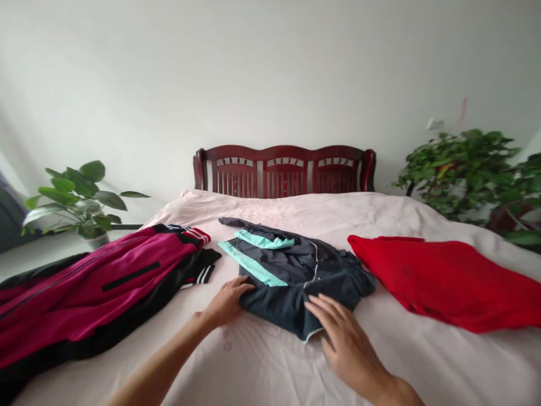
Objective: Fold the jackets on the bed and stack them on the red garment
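A dark navy jacket with mint-green stripes and white piping lies partly folded on the bed in front of me. My left hand is at its left edge, with the fingers closed on the cloth there; some of the fingertips are hidden. Over the near right part of the jacket, my right hand has its fingers apart and lightly touching the fabric, thumb by the white-edged corner.
On the left lies a magenta and black jacket with striped cuffs. A folded red garment rests on the right. Pink bedding spreads beneath everything, up to a dark wooden headboard. Potted plants flank the bed.
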A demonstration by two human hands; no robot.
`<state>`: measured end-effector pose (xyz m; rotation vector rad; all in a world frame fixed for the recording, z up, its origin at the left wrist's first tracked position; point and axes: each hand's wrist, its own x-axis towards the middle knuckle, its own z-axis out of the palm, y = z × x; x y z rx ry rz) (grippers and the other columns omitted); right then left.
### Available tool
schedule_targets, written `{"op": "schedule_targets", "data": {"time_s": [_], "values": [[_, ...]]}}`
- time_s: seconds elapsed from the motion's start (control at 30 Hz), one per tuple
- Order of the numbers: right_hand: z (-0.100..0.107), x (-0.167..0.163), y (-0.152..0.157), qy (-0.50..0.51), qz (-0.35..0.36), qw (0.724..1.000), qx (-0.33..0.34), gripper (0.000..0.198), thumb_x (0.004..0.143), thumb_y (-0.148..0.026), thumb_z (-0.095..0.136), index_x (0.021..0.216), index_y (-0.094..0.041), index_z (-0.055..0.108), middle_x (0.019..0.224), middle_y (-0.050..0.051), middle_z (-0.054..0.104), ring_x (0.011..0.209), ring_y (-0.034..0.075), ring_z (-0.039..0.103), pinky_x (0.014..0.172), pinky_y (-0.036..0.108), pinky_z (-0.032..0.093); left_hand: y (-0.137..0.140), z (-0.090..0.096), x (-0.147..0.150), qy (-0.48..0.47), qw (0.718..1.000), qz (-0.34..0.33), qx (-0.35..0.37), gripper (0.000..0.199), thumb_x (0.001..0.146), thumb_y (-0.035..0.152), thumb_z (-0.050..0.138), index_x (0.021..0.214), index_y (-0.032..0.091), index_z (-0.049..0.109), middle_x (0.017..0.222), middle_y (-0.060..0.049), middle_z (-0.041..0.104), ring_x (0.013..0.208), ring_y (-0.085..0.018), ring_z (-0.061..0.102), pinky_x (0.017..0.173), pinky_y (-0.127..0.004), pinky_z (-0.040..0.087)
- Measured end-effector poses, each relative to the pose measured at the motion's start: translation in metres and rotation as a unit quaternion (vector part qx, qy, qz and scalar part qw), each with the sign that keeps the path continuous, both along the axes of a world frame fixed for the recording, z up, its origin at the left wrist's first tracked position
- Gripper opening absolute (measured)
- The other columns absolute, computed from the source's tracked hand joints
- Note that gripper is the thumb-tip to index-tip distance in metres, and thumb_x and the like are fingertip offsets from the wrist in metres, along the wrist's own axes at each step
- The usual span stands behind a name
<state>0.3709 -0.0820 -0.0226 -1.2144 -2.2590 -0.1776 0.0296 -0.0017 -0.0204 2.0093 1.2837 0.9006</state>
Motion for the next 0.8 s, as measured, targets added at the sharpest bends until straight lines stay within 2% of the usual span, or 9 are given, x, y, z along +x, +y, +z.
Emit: {"op": "schedule_targets", "data": {"time_s": [0.1,0.17,0.23,0.33,0.4,0.47,0.6,0.7,0.8], "values": [[0.000,-0.041,0.001,-0.047,0.014,0.998,0.024,0.089,0.067,0.007,0.040,0.149,-0.026,0.040,0.151,0.004,0.047,0.142,0.024,0.037,0.116,0.046,0.035,0.003,0.002,0.027,0.035,0.999,-0.002,0.016,0.032,0.064,0.005,0.056,0.087,0.022,0.069,0.098,-0.005,0.072,0.098,-0.025,0.064,0.093,-0.036,0.046],[0.002,-0.051,0.016,-0.034,0.006,0.999,0.013,0.087,0.064,0.008,0.039,0.145,-0.022,0.046,0.143,0.007,0.056,0.135,0.025,0.046,0.112,0.046,0.039,-0.004,0.011,0.042,0.025,0.999,0.015,0.017,0.025,0.075,0.009,0.050,0.089,0.022,0.066,0.089,-0.004,0.070,0.087,-0.021,0.064,0.082,-0.032,0.048],[0.009,-0.045,0.030,0.003,0.013,1.000,-0.024,0.075,0.062,0.005,0.038,0.129,-0.021,0.061,0.121,0.007,0.069,0.116,0.023,0.060,0.101,0.040,0.048,-0.022,0.024,0.052,0.019,1.000,0.007,0.010,0.019,0.083,0.015,0.046,0.089,0.022,0.063,0.080,-0.001,0.067,0.077,-0.018,0.063,0.072,-0.028,0.049],[0.023,-0.009,0.039,0.100,0.038,0.991,-0.075,0.045,0.060,-0.004,0.038,0.087,-0.021,0.070,0.086,0.004,0.072,0.088,0.020,0.067,0.079,0.031,0.053,-0.058,0.046,0.047,0.048,0.993,-0.105,-0.006,0.012,0.090,0.026,0.052,0.088,0.022,0.063,0.078,0.000,0.068,0.070,-0.015,0.063,0.064,-0.024,0.048],[0.028,0.028,0.035,0.169,0.032,0.981,-0.089,0.029,0.062,-0.010,0.038,0.067,-0.022,0.064,0.070,0.002,0.068,0.072,0.019,0.065,0.070,0.028,0.052,-0.073,0.054,0.023,0.101,0.979,-0.173,0.022,0.016,0.091,0.035,0.056,0.099,0.025,0.066,0.096,-0.003,0.072,0.084,-0.017,0.066,0.075,-0.026,0.050],[0.025,0.066,0.027,0.200,-0.006,0.974,-0.101,0.024,0.061,-0.014,0.039,0.061,-0.023,0.061,0.064,0.000,0.065,0.064,0.019,0.063,0.065,0.028,0.051,-0.073,0.052,-0.016,0.171,0.968,-0.169,0.068,0.025,0.095,0.035,0.051,0.114,0.028,0.065,0.114,-0.005,0.071,0.109,-0.022,0.064,0.100,-0.035,0.044],[-0.010,0.109,0.010,0.174,-0.043,0.978,-0.105,0.025,0.055,-0.015,0.040,0.059,-0.025,0.062,0.061,-0.001,0.065,0.062,0.019,0.065,0.064,0.026,0.054,-0.035,0.023,-0.103,0.283,0.955,-0.014,0.081,0.032,0.091,0.028,0.052,0.120,0.028,0.067,0.134,-0.007,0.065,0.138,-0.029,0.044,0.121,-0.051,0.013],[-0.033,0.109,0.003,0.114,-0.047,0.988,-0.094,0.030,0.051,-0.013,0.041,0.062,-0.028,0.065,0.066,-0.002,0.067,0.069,0.018,0.070,0.065,0.022,0.056,0.002,0.005,-0.146,0.267,0.961,0.032,0.067,0.036,0.089,0.027,0.053,0.123,0.029,0.066,0.141,-0.004,0.060,0.140,-0.025,0.043,0.123,-0.044,0.009],[-0.038,0.101,0.001,0.084,-0.040,0.993,-0.067,0.034,0.049,-0.012,0.041,0.064,-0.029,0.066,0.068,-0.003,0.068,0.071,0.018,0.071,0.067,0.021,0.057,0.037,0.002,-0.169,0.210,0.969,0.117,0.064,0.030,0.083,0.029,0.058,0.111,0.025,0.071,0.133,-0.005,0.066,0.137,-0.024,0.046,0.122,-0.039,0.012]]}}
